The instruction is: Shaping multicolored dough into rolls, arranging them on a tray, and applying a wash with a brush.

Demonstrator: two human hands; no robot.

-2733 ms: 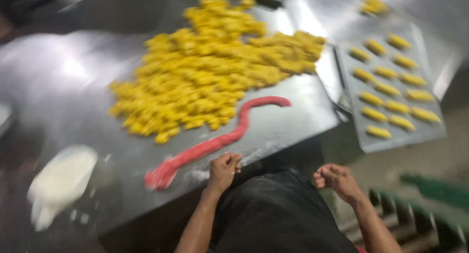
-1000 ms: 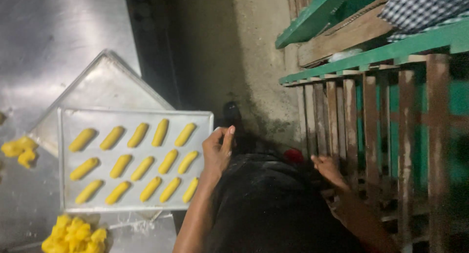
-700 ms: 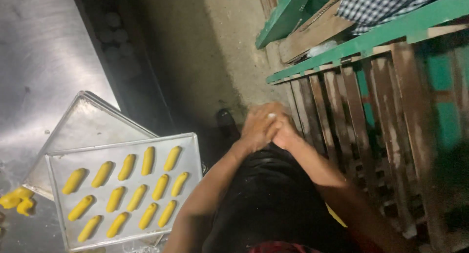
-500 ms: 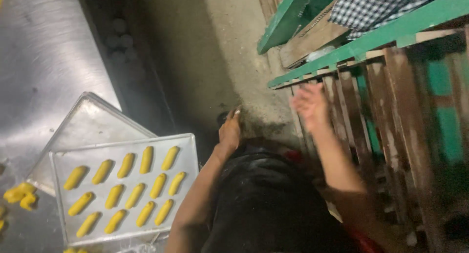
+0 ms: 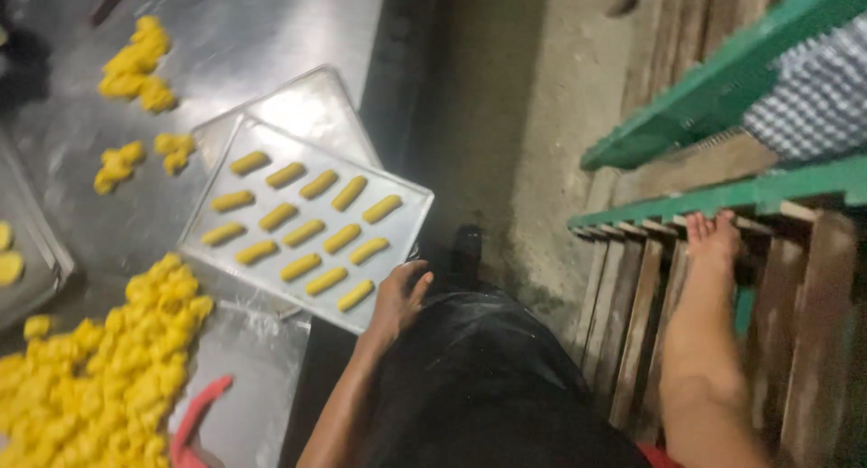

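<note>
- Head view, looking down past a dark apron: the left hand (image 5: 400,296) reaches toward the near corner of a rectangular silver metal baking tray (image 5: 397,251). Its fingers are loosely spread and hold nothing; whether they touch the tray edge cannot be told.
- The tray lies tilted across the edge of a shiny steel bench (image 5: 262,34), resting on a second, empty silver tray (image 5: 307,102) beneath it, with its near corner hanging past the bench edge.
- On the tray lie thirteen short yellow dough fingers (image 5: 300,233), set in three slanted rows, apart from one another. The tray looks filled, so the shaping for this tray seems done.
- The right hand (image 5: 713,238) is stretched out to the right, resting flat on a green-painted wooden slatted rack (image 5: 722,197), palm down with nothing in its grasp.
- On the bench to the left, a large heap of small yellow dough pieces (image 5: 99,378) lies unshaped, so much work appears left.
- Smaller yellow dough clumps (image 5: 135,61) lie farther up the bench.
- A red strip of dough (image 5: 199,409) shows at the lower edge, just beside the heap.
- A blue-and-white checked cloth (image 5: 808,98) lies on the rack at upper right.
</note>
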